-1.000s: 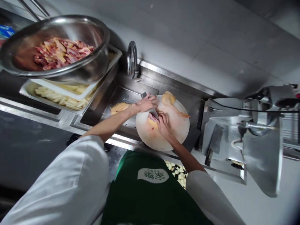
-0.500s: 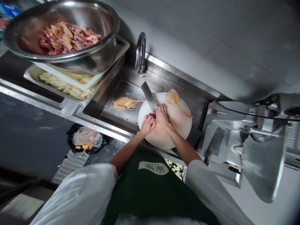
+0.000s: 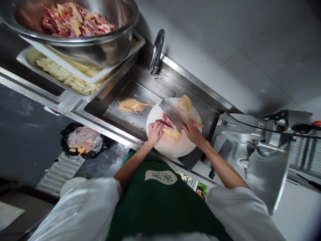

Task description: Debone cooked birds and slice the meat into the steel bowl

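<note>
The right hand is clenched round the handle of a cleaver, its blade laid across a piece of raw poultry. The left hand grips the near end of that piece, fingers curled over it. The piece lies mid-way on a round white cutting board set over the right end of a steel sink; 1 more bird lies at the board's far rim, another in the basin under the tap. The steel table's left holds a tray of pale strips under a bowl of chopped meat. A slicing machine stands right. The wall is grey tile; a bag of scraps lies on the dark wet floor.
</note>
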A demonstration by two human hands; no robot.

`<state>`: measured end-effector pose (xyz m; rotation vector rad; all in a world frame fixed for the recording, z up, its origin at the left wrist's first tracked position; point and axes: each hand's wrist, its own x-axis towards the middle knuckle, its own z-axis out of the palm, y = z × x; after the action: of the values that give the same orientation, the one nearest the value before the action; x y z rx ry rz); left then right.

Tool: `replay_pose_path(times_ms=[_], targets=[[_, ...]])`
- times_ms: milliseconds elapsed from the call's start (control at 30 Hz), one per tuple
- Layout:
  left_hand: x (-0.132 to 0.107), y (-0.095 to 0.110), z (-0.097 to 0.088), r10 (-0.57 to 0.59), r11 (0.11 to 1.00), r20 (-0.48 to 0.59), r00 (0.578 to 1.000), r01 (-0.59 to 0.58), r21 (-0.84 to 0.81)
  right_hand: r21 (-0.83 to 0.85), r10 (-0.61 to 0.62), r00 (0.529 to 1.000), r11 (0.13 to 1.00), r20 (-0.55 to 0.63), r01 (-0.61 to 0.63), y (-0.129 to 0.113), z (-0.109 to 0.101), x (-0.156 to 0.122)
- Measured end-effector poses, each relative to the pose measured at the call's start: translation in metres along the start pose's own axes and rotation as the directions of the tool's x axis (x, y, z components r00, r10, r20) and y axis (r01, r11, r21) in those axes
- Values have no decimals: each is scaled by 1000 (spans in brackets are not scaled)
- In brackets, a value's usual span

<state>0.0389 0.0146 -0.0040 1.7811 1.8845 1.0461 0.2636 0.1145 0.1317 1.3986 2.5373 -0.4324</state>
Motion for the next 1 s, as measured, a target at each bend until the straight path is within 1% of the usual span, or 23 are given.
replay_pose_path(times_ms=[67, 100, 233, 333, 400, 533, 567, 633, 767, 800, 833, 867, 900, 1000], targets=[[0, 6, 2, 7, 1000, -16, 1000, -7, -7, -38, 35, 996, 999, 84, -32, 7, 7, -15], [1, 10, 4, 17, 1000, -20, 1000, -17, -10, -49, 49, 994, 998, 101, -44, 9, 10, -19], [7, 25, 16, 83, 996, 26, 996, -83, -15, -25, 44, 997, 999, 64, -42, 8, 20, -14], [12, 29, 27, 88, 996, 56, 995, -88, 1, -20, 44, 998, 999, 54, -43, 9, 21, -13], [14, 27, 31, 82, 997, 53, 995, -82, 9, -29, 56, 996, 998, 67, -54, 15, 21, -25], [14, 22, 34, 78, 997, 26, 997, -78, 0, -29, 56, 990, 998, 131, -53, 35, 22, -64], [13, 21, 35, 82, 997, 22, 996, -82, -7, -27, 58, 988, 998, 145, -54, 36, 22, -68], [11, 20, 35, 104, 994, 27, 994, -103, -25, -22, 62, 986, 998, 157, -59, 28, 23, -61], [7, 14, 32, 160, 986, 77, 984, -157, -49, -17, 67, 990, 998, 123, -65, -11, 21, -12], [7, 12, 30, 165, 986, 85, 983, -162, -48, -26, 71, 990, 997, 120, -68, -16, 19, -3], [7, 11, 29, 165, 986, 87, 982, -161, -44, -34, 67, 990, 997, 127, -64, -18, 16, 0], [7, 9, 27, 161, 987, 85, 983, -158, -41, -44, 64, 987, 997, 145, -58, -17, 14, -4], [7, 8, 27, 157, 987, 82, 984, -154, -40, -55, 63, 983, 997, 172, -54, -12, 12, -13], [8, 8, 27, 144, 989, 89, 986, -140, -54, -97, 101, 961, 992, 258, -78, 4, 12, -54]])
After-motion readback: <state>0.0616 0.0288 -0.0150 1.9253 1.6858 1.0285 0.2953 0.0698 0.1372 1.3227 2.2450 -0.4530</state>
